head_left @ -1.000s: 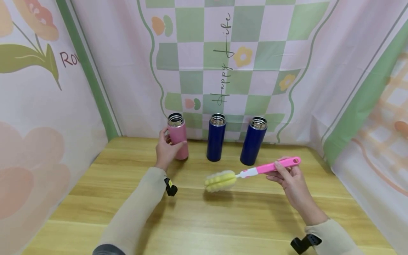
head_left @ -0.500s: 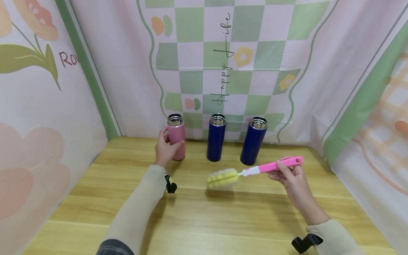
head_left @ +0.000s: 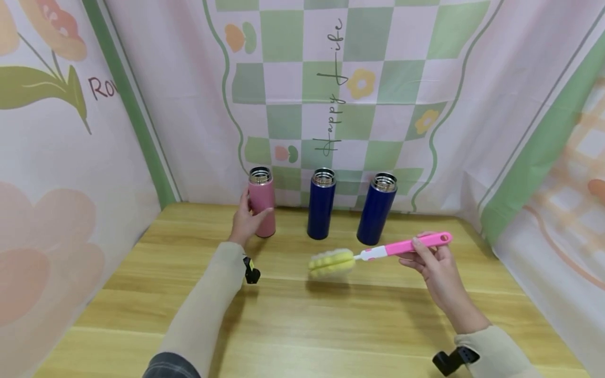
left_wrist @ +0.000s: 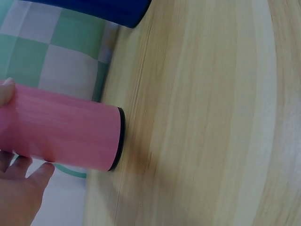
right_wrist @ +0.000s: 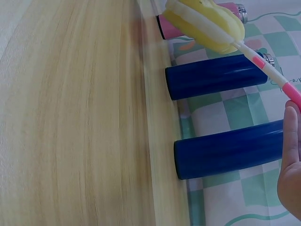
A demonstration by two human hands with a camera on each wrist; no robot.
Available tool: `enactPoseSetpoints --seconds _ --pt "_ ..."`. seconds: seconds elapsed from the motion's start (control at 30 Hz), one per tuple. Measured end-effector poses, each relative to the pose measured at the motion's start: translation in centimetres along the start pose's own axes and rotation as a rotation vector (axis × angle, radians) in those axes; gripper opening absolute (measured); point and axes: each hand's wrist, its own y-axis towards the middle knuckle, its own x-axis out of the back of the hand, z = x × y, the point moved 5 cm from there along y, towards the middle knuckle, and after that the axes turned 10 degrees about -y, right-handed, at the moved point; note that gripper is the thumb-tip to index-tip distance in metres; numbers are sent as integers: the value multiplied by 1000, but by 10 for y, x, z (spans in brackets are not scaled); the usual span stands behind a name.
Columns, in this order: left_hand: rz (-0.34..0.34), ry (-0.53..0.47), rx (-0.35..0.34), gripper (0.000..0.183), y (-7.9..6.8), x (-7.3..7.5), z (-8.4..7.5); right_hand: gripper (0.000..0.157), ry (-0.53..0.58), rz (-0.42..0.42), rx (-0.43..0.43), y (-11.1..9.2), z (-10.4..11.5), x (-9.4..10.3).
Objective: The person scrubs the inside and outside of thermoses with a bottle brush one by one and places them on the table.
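My left hand (head_left: 246, 221) grips a pink bottle (head_left: 262, 202), lidless and upright at the back left of the table. In the left wrist view, thumb and fingers lie on opposite sides of the pink bottle (left_wrist: 61, 127), whose black base is at the tabletop. My right hand (head_left: 436, 270) pinches the pink handle of a bottle brush (head_left: 406, 247). The brush's yellow and white sponge head (head_left: 332, 263) points left, over the table with its shadow below. In the right wrist view the sponge head (right_wrist: 207, 23) overlaps the pink bottle.
Two dark blue lidless bottles stand to the right of the pink one: a middle bottle (head_left: 321, 205) and a right bottle (head_left: 376, 210). The wooden table (head_left: 302, 325) ends at a checkered curtain (head_left: 321, 84) close behind them. More printed cloth hangs at both sides.
The pink bottle has shifted slightly left and stands straighter, still in my left hand. My right hand and the brush have moved a little to the right.
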Motion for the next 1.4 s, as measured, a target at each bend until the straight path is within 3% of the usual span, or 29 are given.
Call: enactPoseSetpoints --seconds 0.1,0.2,0.33,0.43,0.63,0.77,0.87,1.1,1.4 --pt "-18 23 -18 97 0 1 0 6 -13 1 -6 0 0 2" --pt "-98 14 -57 97 -3 2 -4 6 -17 4 -9 0 1 5" --pt "-221 -18 -130 87 -10 3 -14 6 -16 5 -7 -1 3 8" --pt "-271 -47 -201 73 -15 2 -23 6 -11 7 -2 -1 4 10" --pt "-274 -136 -369 48 -23 -8 -35 7 10 2 19 -2 5 14" --pt "-224 -133 -409 43 -24 -24 -36 7 20 -10 31 -2 6 17" --pt "-132 -122 -391 45 -20 -42 -34 7 23 -17 42 -3 8 20" --pt "115 -36 -227 60 -12 -85 -27 8 29 -15 44 -4 9 27" --pt "186 29 -71 83 -8 -119 -21 8 55 -26 45 -7 6 33"
